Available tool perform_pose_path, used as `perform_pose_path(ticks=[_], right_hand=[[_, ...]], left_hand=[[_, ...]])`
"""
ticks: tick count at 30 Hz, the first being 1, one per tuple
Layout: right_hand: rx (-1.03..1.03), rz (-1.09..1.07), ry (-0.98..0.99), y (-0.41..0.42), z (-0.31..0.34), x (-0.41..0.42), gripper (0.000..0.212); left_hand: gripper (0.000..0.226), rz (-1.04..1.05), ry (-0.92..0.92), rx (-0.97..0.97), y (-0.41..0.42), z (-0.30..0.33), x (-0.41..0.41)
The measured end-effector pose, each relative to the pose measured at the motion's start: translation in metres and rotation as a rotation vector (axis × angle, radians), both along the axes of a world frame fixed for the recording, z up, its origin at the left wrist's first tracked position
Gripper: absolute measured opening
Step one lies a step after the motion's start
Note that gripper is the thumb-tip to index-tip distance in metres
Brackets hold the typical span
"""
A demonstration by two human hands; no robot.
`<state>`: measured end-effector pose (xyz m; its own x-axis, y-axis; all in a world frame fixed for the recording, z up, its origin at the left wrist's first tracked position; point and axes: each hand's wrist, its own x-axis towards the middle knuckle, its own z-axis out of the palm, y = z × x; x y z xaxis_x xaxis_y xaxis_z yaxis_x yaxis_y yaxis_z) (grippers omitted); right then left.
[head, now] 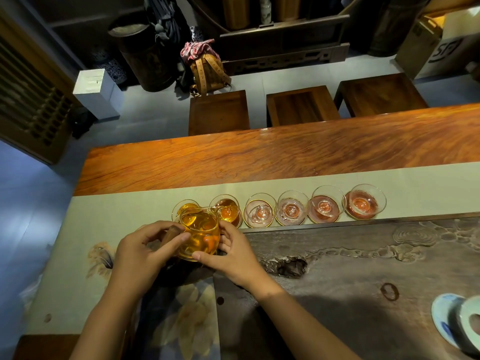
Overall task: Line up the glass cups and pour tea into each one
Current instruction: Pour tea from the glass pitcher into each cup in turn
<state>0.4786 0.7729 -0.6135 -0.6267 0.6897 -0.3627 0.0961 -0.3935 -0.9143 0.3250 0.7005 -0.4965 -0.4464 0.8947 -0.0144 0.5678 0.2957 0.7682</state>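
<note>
A glass pitcher (200,231) of amber tea is held above the table runner, its spout tipped over the second cup from the left (228,209). My left hand (145,252) grips its wooden handle side. My right hand (231,252) steadies its base and right wall. Several glass cups stand in a row on the pale runner (415,185). The leftmost cup (185,207) holds amber tea, and so does the second. The cups further right (259,213) (362,202) look empty and show pinkish saucers beneath.
A dark carved tea tray (363,268) fills the near right of the wooden table (259,157). A blue-and-white porcelain bowl and lid (457,323) sit at the tray's right edge. Three wooden stools (301,105) stand beyond the table's far edge.
</note>
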Motion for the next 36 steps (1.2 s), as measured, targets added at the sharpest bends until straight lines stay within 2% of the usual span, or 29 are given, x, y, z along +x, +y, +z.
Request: perform_pose_path(ticks=[4,9,12,16,25,36], right_hand=[[-0.012,0.013,-0.007,0.001,0.002,0.001,0.115],[-0.001,0.02,-0.015,0.001,0.004,0.002,0.109],[0.019,0.031,-0.022,0.001,0.005,0.002,0.103],[0.025,0.048,-0.033,0.003,0.007,0.002,0.106],[0.072,0.056,-0.037,0.009,0.022,0.009,0.108],[0.158,0.004,-0.069,0.022,0.038,0.049,0.114]], left_hand=[[0.017,-0.004,0.009,0.003,0.0,0.0,0.001],[0.015,-0.017,-0.002,-0.005,-0.002,-0.001,-0.001],[0.022,-0.032,0.012,0.003,-0.006,0.0,-0.002],[0.028,-0.052,0.032,0.007,-0.011,0.0,-0.004],[0.024,-0.091,0.006,0.013,-0.016,0.006,-0.002],[0.026,-0.101,-0.028,0.043,-0.003,0.01,0.029]])
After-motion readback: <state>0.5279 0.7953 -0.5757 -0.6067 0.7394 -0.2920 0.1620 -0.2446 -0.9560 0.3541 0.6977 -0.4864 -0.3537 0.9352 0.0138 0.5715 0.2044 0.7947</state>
